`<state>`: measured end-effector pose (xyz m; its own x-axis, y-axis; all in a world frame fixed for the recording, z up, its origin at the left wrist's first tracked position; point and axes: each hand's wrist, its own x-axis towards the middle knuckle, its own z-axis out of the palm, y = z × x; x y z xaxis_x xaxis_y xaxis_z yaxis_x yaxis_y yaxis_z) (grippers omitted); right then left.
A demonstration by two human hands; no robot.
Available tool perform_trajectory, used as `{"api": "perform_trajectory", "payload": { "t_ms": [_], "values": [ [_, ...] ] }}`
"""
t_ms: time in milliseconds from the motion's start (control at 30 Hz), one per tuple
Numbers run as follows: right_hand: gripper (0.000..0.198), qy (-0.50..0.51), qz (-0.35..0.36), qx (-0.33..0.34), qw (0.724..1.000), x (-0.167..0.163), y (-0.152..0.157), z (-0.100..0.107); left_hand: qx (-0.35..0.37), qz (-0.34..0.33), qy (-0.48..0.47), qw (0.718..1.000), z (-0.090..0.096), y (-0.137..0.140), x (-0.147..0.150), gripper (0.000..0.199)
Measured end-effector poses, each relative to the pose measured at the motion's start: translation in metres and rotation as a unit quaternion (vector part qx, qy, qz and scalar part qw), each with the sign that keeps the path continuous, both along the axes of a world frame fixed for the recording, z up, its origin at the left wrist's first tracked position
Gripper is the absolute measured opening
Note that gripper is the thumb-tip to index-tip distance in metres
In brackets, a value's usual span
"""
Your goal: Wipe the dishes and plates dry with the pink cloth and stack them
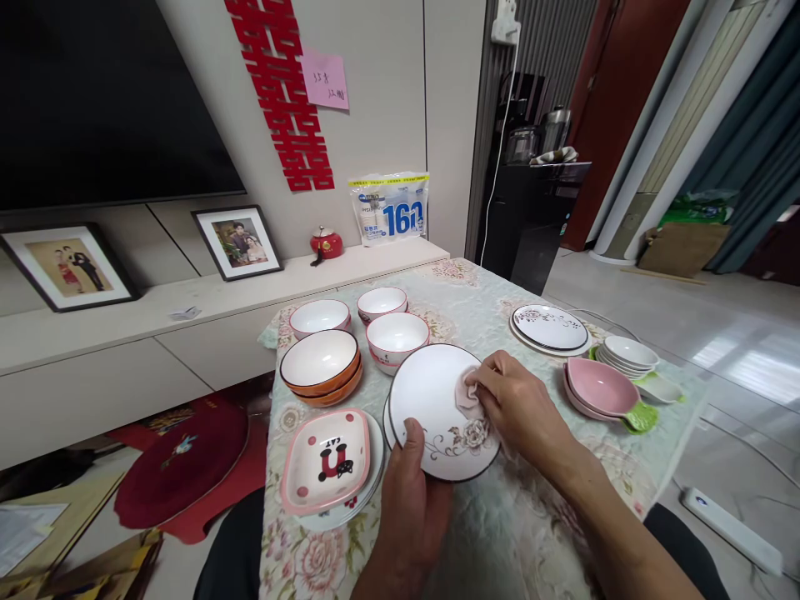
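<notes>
A white plate (pixel 425 392) with a dark rim and brown flowers is tilted up in front of me. My left hand (pixel 409 483) grips its lower left edge, thumb on top and fingers hidden beneath. Pinched in my right hand (pixel 516 400), a small pale pink cloth (pixel 467 396) presses against the plate's right side. Another plate shows just behind the held one's left edge. Left of it, a square pink-rimmed cat dish (pixel 306 462) rests on round plates (pixel 375 479). Orange bowls (pixel 322 383) are stacked beyond that dish.
White bowls with red rims (pixel 397 333) stand at the back of the flowered tablecloth (pixel 531 517). On the right are stacked flowered plates (pixel 550 327), pink leaf-shaped dishes (pixel 600 386) and small white bowls (pixel 631 352). A plastic bag (pixel 391 212) sits on the cabinet behind.
</notes>
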<state>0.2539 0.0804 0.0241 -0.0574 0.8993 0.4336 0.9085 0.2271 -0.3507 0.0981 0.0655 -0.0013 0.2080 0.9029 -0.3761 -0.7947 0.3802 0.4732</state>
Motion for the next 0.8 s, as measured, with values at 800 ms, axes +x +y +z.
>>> {"api": "perform_trajectory", "payload": {
  "t_ms": [800],
  "values": [
    [0.031, -0.051, 0.133, -0.148, 0.979, 0.003, -0.030, 0.030, 0.037, -0.029, -0.035, 0.998, -0.009, -0.006, 0.000, 0.064]
  ]
}}
